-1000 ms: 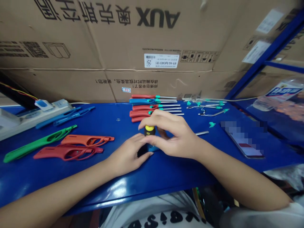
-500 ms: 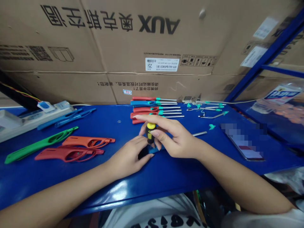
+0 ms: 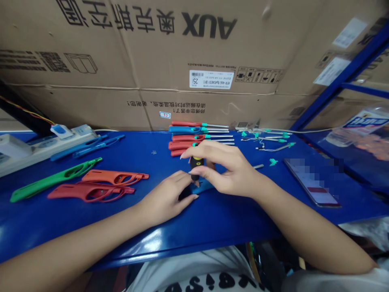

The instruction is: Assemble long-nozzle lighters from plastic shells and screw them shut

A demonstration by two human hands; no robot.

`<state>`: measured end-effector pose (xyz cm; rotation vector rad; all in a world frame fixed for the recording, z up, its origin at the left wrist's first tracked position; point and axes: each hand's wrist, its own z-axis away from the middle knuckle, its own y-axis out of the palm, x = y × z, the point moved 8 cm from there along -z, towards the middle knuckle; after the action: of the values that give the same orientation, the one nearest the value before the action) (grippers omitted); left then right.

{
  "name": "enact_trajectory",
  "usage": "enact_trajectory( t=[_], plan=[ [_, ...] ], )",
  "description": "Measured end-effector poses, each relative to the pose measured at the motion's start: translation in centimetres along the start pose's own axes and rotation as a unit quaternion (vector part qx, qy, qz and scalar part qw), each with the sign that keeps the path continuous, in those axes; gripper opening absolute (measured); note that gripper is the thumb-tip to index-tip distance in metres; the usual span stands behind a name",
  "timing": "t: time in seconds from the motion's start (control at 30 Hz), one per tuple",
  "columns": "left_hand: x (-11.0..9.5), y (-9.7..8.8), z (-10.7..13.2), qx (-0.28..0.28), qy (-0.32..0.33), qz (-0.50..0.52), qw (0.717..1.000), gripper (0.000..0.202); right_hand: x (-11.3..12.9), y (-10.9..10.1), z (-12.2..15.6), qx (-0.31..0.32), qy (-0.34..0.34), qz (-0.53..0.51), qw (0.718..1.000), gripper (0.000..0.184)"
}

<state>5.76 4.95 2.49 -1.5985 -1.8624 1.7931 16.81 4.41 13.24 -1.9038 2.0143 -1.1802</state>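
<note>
Shifting its grip, the right hand (image 3: pixel 226 168) is holding a yellow-and-black screwdriver (image 3: pixel 197 164) over the blue plastic lighter (image 3: pixel 204 186) the left hand (image 3: pixel 168 198) is cupping. Red-and-blue metal-tubed lighters (image 3: pixel 184 144) are looking assembled; hollow coloured plastic shells (image 3: pixel 101 177) are remaining.

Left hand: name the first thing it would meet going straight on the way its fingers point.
The left hand would first meet the blue piece it seems to hold; beyond, probably the right hand or its screwdriver, though depth there is unclear.
</note>
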Motion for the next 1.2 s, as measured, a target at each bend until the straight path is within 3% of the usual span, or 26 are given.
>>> enact_trajectory(
  t=[0.17, 0.3, 0.4, 0.5, 0.6, 0.7, 0.83, 1.07, 1.2],
  plan=[
    [0.0, 0.1, -0.1, -0.001, 0.005, -0.002, 1.0, 0.019, -0.3, -0.5, 0.4, -0.07, -0.002, 0.086, 0.994, 0.02],
    [0.0, -0.4, -0.1, 0.021, -0.035, -0.015, 0.999, 0.021, -1.1, -1.8, 0.6, -0.109, 0.07, 0.103, 0.986, 0.021],
    [0.5, -1.5, 0.3, 0.047, -0.077, -0.059, 0.994, 0.032, -1.4, -5.2, 0.8, -0.156, 0.113, 0.152, 0.969, 0.019],
    [1.3, -2.1, 0.8, 0.078, -0.116, -0.109, 0.984, 0.048, -1.9, -9.2, 1.3, -0.155, 0.106, 0.307, 0.933, 0.016],
    [1.2, -2.0, 0.5, 0.087, -0.116, -0.146, 0.979, 0.048, -4.9, -12.2, 2.7, -0.112, 0.146, 0.426, 0.886, 0.017],
    [0.4, -0.9, -0.4, 0.105, -0.081, -0.177, 0.975, 0.039, -8.6, -14.3, 4.9, -0.122, 0.212, 0.452, 0.858, 0.017],
    [0.3, -1.1, -1.9, 0.099, -0.047, -0.198, 0.974, 0.04, -12.0, -15.1, 6.9, -0.113, 0.269, 0.45, 0.844, 0.011],
    [2.7, -7.6, -5.5, -0.033, -0.011, -0.199, 0.979, 0.039, -15.0, -14.7, 8.4, -0.041, 0.364, 0.4, 0.84, 0.007],
    [5.1, -9.3, -6.9, -0.046, -0.03, -0.207, 0.977, 0.041, -16.7, -12.7, 10.0, 0.06, 0.467, 0.329, 0.818, 0.02]
  ],
)
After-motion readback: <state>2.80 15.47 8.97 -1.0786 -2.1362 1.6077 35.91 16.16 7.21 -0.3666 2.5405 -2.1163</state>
